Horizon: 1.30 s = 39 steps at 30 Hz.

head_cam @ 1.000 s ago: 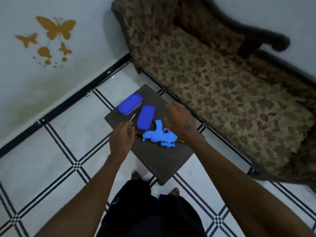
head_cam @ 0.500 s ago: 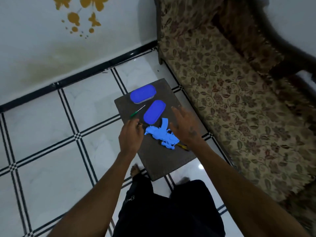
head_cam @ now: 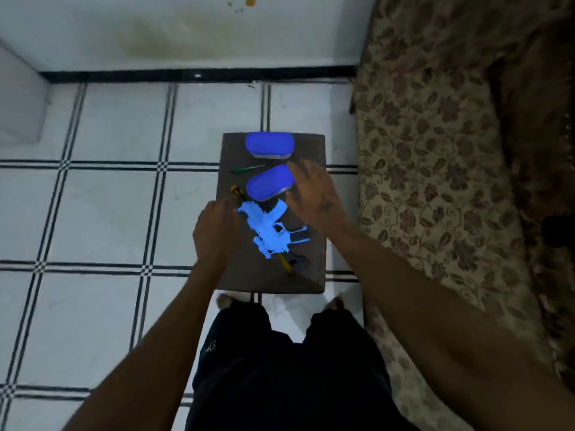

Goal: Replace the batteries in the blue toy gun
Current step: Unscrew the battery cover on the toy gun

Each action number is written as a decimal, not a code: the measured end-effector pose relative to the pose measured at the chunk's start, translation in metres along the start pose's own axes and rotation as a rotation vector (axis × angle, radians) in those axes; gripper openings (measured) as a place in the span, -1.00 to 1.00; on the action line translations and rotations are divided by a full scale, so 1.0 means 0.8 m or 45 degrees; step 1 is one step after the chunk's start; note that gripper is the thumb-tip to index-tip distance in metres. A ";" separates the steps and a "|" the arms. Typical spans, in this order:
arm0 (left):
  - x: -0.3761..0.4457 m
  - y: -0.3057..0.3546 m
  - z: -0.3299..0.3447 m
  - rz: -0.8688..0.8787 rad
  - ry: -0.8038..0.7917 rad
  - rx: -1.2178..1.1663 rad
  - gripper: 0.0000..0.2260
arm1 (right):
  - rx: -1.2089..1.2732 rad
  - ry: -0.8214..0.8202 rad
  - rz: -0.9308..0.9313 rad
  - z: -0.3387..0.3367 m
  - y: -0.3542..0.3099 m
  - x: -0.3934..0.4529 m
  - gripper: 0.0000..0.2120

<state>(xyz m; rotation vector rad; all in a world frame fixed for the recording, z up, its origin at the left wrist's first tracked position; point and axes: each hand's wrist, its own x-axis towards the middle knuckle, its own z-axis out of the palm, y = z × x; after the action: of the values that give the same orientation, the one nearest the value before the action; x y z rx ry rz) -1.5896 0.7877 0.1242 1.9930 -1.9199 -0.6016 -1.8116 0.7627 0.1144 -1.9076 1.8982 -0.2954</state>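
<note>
The blue toy gun (head_cam: pixel 267 231) lies on its side in the middle of a small dark table (head_cam: pixel 264 281). My left hand (head_cam: pixel 214 231) is at the table's left edge, fingers curled against the gun's front end; a grip cannot be made out. My right hand (head_cam: pixel 311 194) hovers with spread fingers over the table's right side, above the gun's rear and beside the nearer blue oval container (head_cam: pixel 269 183), holding nothing. A yellow-and-black screwdriver (head_cam: pixel 235 191) lies partly under the gun. No batteries are visible.
A second blue oval container (head_cam: pixel 269 144) sits at the table's far edge, with a thin green screwdriver (head_cam: pixel 245 169) between the two. A floral sofa (head_cam: pixel 435 150) runs along the right, close to the table. White tiled floor (head_cam: pixel 124 213) lies left and beyond, ending at a wall.
The camera has swung, so the table now appears square-on. My right hand has lifted off the gun toward the nearer blue container. My left hand stays at the gun's front end.
</note>
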 end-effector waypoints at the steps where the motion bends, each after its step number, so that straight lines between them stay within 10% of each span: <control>1: -0.010 0.010 -0.003 -0.051 0.034 -0.030 -0.55 | -0.007 -0.021 -0.074 -0.007 0.003 0.006 -0.38; 39: 0.027 0.070 0.166 -1.465 0.475 -0.401 -0.76 | -0.677 -0.941 -1.050 0.080 0.011 0.279 -0.35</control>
<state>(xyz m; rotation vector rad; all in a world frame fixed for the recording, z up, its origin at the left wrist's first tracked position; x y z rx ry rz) -1.7039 0.7723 0.0348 2.5800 -0.3052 -0.6338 -1.7825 0.5522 0.0205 -2.5650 0.6846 0.6676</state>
